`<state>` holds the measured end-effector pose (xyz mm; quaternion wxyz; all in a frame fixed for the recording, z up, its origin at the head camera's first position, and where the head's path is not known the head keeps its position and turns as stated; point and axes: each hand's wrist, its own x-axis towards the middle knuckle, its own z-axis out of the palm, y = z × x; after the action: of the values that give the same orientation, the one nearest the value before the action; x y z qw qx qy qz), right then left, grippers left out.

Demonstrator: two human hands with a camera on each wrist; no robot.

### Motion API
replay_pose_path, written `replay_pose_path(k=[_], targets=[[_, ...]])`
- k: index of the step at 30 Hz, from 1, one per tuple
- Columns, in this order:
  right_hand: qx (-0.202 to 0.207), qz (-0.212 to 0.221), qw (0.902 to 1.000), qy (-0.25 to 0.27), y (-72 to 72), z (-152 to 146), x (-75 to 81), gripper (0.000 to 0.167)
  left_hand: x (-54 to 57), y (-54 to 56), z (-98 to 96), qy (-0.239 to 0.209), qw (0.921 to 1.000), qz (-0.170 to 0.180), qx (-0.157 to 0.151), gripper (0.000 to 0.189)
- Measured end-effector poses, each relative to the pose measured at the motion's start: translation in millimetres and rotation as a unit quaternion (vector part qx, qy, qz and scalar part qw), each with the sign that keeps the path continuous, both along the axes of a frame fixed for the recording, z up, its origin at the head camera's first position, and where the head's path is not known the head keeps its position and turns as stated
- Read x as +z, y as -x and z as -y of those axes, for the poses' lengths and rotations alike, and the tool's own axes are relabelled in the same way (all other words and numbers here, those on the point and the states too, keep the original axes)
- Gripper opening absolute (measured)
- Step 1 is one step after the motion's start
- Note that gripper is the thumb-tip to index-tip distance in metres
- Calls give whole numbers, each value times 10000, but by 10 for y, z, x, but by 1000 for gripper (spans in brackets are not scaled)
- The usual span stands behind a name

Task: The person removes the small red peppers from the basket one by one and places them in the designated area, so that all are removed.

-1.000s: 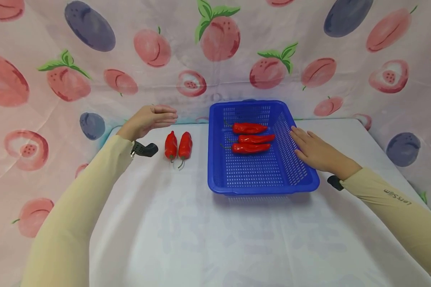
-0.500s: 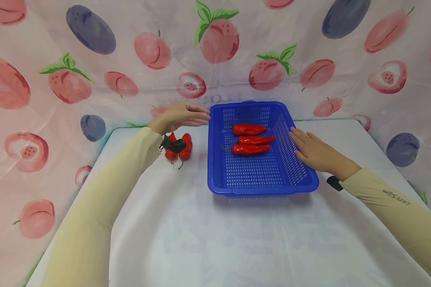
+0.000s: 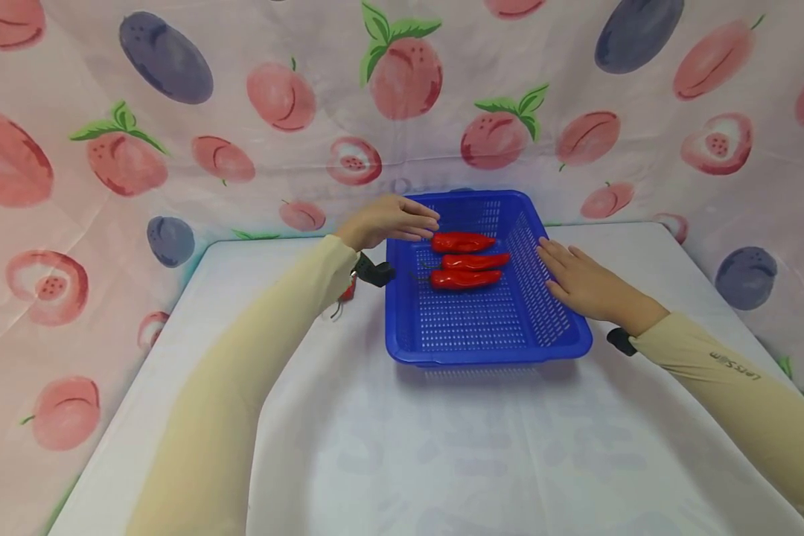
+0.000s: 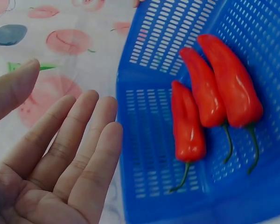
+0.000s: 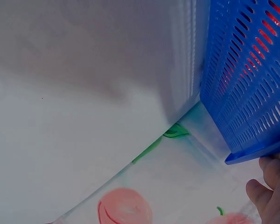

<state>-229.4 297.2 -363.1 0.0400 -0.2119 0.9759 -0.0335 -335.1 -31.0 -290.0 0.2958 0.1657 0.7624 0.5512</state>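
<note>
My left hand (image 3: 395, 219) hovers over the left rim of a blue plastic basket (image 3: 479, 357). In the left wrist view its fingers (image 4: 81, 140) are stretched out, the palm holds nothing, and the thumb stands apart. Three red peppers (image 4: 189, 123) with green stems lie side by side in the basket, near its back. On the basket's right rim rests my right hand (image 3: 592, 290), its fingers fairly straight. Left of the basket a red pepper (image 3: 348, 290) shows only in part beneath my left wrist; the forearm hides the rest of that spot.
The basket stands on a white-covered table (image 3: 482, 447). Behind it hangs a pink cloth (image 3: 241, 74) printed with fruit. A black wrist device (image 3: 374, 272) sits at my left wrist, close to the basket's left rim.
My left hand has moved right, from above the two peppers on the table to the basket's left rim. Its forearm now covers most of those peppers. The right hand stays on the rim.
</note>
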Motion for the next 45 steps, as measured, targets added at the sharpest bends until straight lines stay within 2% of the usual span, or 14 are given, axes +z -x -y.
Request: replay_pose_path(k=[8,17,26,35,45], targets=[[-33,21,10000,2,-21,1,28,63,-177,53,-272,-144,9996,228,-64,37],[4,-47,10000,13,-17,9,17,62,-382,131,-482,600,9967,514,-182,41],[-40,-41,10000,-48,-22,27,32,62,-551,231,-597,1009,9927,642,-138,35],[-119,115,9999,-45,-36,32,60,62,-629,214,-734,1232,9906,587,-92,32],[82,-1,10000,-45,-15,-3,35,60,-684,264,-744,1479,9875,537,-97,30]])
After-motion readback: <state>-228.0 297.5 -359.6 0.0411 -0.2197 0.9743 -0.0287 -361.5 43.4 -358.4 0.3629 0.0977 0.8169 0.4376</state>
